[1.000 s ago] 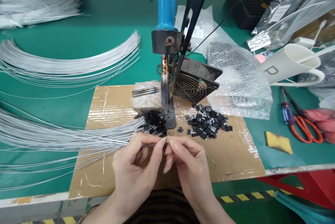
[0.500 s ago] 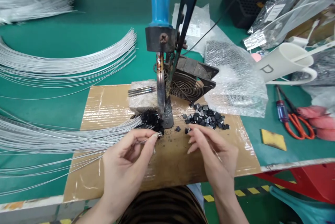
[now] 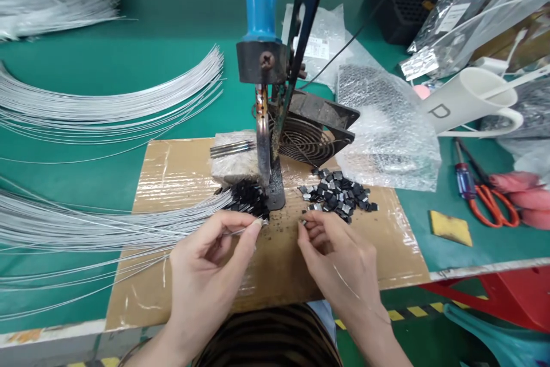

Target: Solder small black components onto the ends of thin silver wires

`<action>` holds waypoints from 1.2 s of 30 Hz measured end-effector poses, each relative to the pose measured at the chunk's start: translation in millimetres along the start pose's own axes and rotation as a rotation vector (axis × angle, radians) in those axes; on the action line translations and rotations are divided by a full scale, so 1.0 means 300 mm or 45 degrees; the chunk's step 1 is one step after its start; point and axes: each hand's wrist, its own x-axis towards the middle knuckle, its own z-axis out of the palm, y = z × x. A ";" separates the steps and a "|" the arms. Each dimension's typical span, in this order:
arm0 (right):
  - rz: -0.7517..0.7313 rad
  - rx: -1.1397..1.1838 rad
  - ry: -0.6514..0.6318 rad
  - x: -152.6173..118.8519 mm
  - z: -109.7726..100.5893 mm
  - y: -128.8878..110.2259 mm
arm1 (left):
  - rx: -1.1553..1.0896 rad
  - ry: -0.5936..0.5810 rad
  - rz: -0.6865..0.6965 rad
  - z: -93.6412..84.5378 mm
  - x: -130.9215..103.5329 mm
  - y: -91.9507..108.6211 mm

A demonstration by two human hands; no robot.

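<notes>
My left hand (image 3: 219, 264) is closed in a pinch on a thin grey wire, whose end peeks out at the fingertips. Just behind it lies a bundle of grey wires (image 3: 172, 224) with black tips (image 3: 247, 198) gathered beneath the soldering iron (image 3: 263, 143). Thumb and forefinger of my right hand (image 3: 339, 258) are pressed together around a small black connector (image 3: 303, 221), mostly covered by the fingers. Close beyond that hand is a pile of small black connectors with metal faces (image 3: 339, 192). Both hands hover low over a brown cardboard sheet (image 3: 279, 269).
A metal stand (image 3: 296, 40) holds the iron upright mid-table. Behind are a small fan (image 3: 309, 138) and a wrapped block (image 3: 234, 169). Bubble wrap (image 3: 387, 132), a white mug (image 3: 468, 101), orange-handled pliers (image 3: 490, 206) and a yellow sponge (image 3: 450, 228) lie right; more wires (image 3: 129, 98) lie left.
My right hand has moved slightly left and its fingers have closed on a small black connector, which lay loose beside the pile before. My left hand has barely moved.
</notes>
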 end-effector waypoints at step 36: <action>0.314 1.168 -0.336 0.042 -0.030 -0.078 | -0.293 -0.385 -0.170 -0.034 0.044 0.074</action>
